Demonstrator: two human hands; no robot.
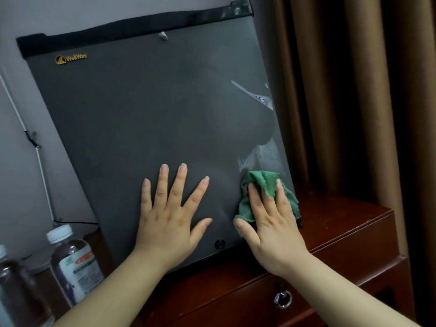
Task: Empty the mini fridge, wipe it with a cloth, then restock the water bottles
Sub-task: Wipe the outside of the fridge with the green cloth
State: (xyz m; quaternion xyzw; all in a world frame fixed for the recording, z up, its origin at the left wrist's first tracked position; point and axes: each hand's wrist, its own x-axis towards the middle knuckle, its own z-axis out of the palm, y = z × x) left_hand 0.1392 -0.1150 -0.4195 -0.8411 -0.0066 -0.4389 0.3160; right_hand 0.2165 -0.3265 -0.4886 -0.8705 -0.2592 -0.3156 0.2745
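Observation:
A dark grey mini fridge [141, 109] with a gold logo stands shut on a wooden cabinet. My left hand [171, 213] lies flat on the lower part of its door, fingers spread. My right hand [271, 223] presses a green cloth [264, 182] against the door's lower right corner with straight fingers. A damp streak shows on the door just above the cloth. Two bottles with white caps and dark contents [73, 263] [16, 291] stand on the cabinet to the left of the fridge.
The reddish-brown wooden cabinet [342, 232] has a drawer with a metal ring pull [282, 299] below my hands. Brown curtains [354, 90] hang at the right. A white cable [37, 147] runs down the grey wall at the left.

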